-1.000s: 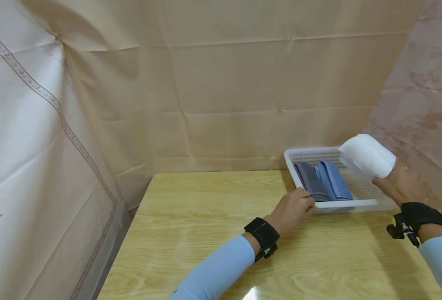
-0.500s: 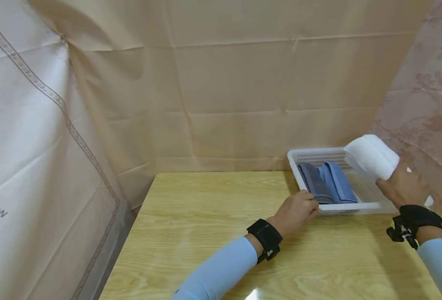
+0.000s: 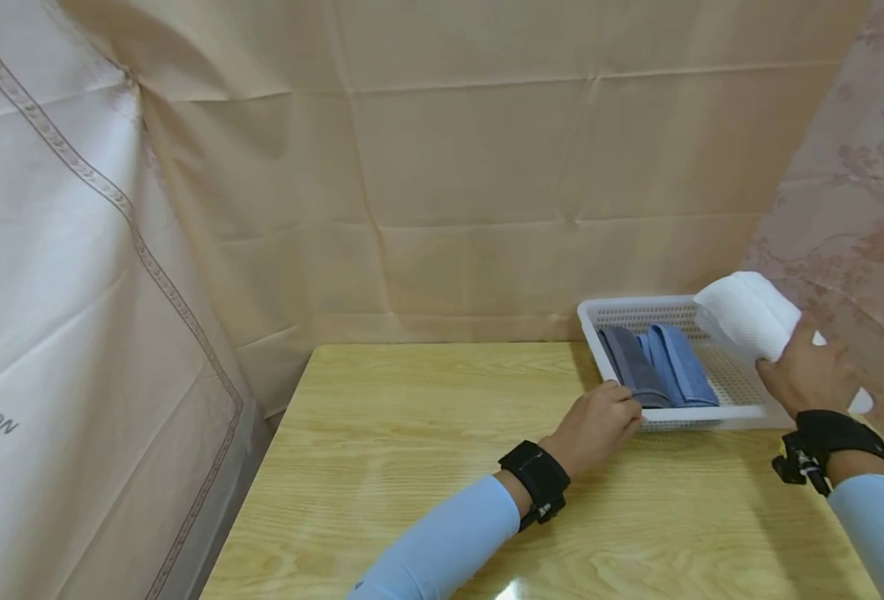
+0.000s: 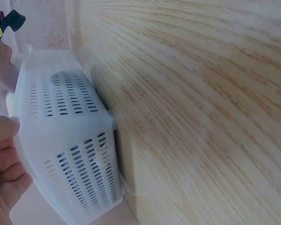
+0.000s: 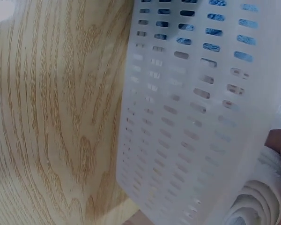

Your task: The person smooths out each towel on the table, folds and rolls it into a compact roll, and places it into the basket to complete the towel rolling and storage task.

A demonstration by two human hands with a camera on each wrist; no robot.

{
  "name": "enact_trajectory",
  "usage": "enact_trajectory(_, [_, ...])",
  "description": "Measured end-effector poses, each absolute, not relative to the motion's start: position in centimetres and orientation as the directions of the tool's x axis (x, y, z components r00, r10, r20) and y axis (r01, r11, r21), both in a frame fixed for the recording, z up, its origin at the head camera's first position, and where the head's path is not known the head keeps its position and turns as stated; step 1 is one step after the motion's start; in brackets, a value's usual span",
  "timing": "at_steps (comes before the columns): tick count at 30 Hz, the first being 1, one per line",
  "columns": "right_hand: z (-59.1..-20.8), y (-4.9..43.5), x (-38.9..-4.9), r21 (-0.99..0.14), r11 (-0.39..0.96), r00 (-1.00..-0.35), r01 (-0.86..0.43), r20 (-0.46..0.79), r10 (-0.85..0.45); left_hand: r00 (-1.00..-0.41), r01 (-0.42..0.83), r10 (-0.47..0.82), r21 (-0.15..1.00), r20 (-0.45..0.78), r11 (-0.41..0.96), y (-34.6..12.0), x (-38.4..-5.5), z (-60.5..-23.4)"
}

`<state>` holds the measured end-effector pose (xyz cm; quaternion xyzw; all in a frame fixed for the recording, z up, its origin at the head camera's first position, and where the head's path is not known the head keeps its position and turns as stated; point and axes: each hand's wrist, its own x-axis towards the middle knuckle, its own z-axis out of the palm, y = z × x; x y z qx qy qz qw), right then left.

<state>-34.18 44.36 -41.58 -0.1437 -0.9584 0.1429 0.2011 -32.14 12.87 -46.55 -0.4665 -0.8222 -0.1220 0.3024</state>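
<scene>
A white plastic basket (image 3: 734, 413) with slotted walls sits at the table's back right. My left hand (image 3: 593, 425) pinches its near left corner by the rim. Inside, toward the left, lie a folded grey towel (image 3: 631, 367) and a folded blue towel (image 3: 680, 367), side by side. My right hand (image 3: 809, 371) grips a rolled white towel (image 3: 745, 315), tilted over the basket's right part. Curled layers at the end of the white towel (image 5: 253, 206) show in the right wrist view. The left wrist view has the thumb and fingers (image 4: 4, 159) at the rim.
The wood-grain table (image 3: 427, 467) extends to the left and front of the basket. A beige cloth (image 3: 449, 192) hangs behind it. Pinkish patterned cloth (image 3: 854, 200) hangs close by on the right, and pale cloth (image 3: 52, 333) on the left.
Both hands keep their holds, and the basket stays put while the head view shifts slightly. White patches now show beside the right hand's fingers that were hidden one second ago.
</scene>
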Motion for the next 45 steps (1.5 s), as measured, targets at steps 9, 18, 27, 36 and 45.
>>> enact_trajectory(9, [-43.1, 44.9, -34.1, -0.302, 0.933, -0.890, 0.194, 0.347, 0.297, -0.383, 0.853, 0.701, -0.061, 0.601, 0.518, 13.3, -31.6, -46.7])
enact_trajectory(18, [-43.6, 44.6, -34.0, -0.288, 0.906, -0.875, 0.309, 0.287, 0.390, -0.395, 0.845, 0.686, -0.052, 0.611, 0.532, 13.5, -31.0, -46.1])
enact_trajectory(27, [-43.5, 44.1, -33.7, -0.250, 0.916, -0.899, 0.312, 0.234, 0.370, -0.405, 0.849, 0.693, -0.036, 0.597, 0.527, 13.2, -30.8, -45.8])
enact_trajectory(36, [-43.5, 44.2, -34.1, -0.231, 0.928, -0.947, 0.294, 0.058, 0.315, -0.432, 0.851, 0.681, 0.018, 0.591, 0.525, 12.8, -30.7, -45.9])
enact_trajectory(45, [-43.4, 44.6, -34.0, -0.235, 0.941, -0.969, 0.243, -0.003, 0.249, -0.448, 0.849, 0.684, 0.034, 0.576, 0.528, 12.4, -30.4, -45.7])
